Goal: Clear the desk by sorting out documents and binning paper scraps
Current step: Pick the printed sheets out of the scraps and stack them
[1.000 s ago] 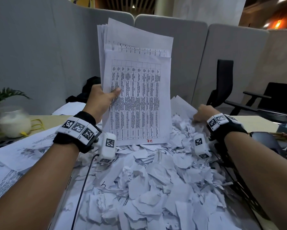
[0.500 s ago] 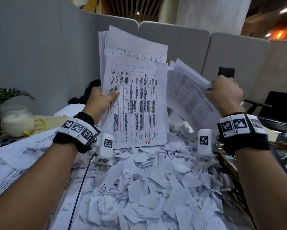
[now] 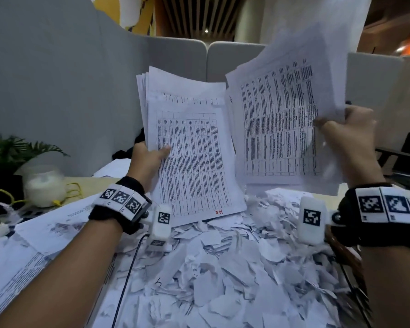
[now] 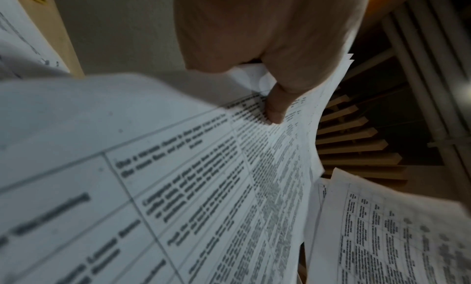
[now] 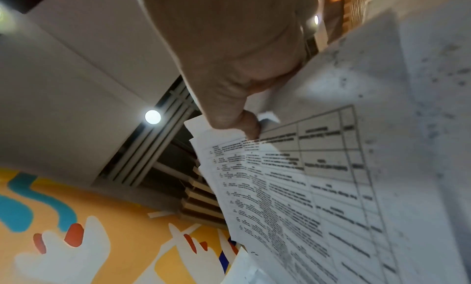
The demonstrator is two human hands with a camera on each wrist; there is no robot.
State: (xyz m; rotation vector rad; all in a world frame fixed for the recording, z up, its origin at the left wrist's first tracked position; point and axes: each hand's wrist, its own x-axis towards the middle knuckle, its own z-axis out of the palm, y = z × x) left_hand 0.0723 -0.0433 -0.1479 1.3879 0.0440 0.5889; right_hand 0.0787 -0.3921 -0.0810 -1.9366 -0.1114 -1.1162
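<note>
Now left hand [image 3: 149, 159] grips the stack [image 3: 189, 147] upright above the scraps [image 3: 223, 268]; right hand [image 3: 348, 147] pinches more sheets [image 3: 277, 124] just beside it. Risk, imo: sheets fan loose, so merging w/ a weak pinch could drop pages back into scraps.

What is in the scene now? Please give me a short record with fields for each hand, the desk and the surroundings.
left hand: grips a stack of printed table sheets, upright, red "HR" at the bottom edge
right hand: grips a second bundle of table sheets, raised beside the first
desk: heap of torn paper scraps under both hands; flat printed pages at left
surroundings: face mask, plant, grey partition
</note>
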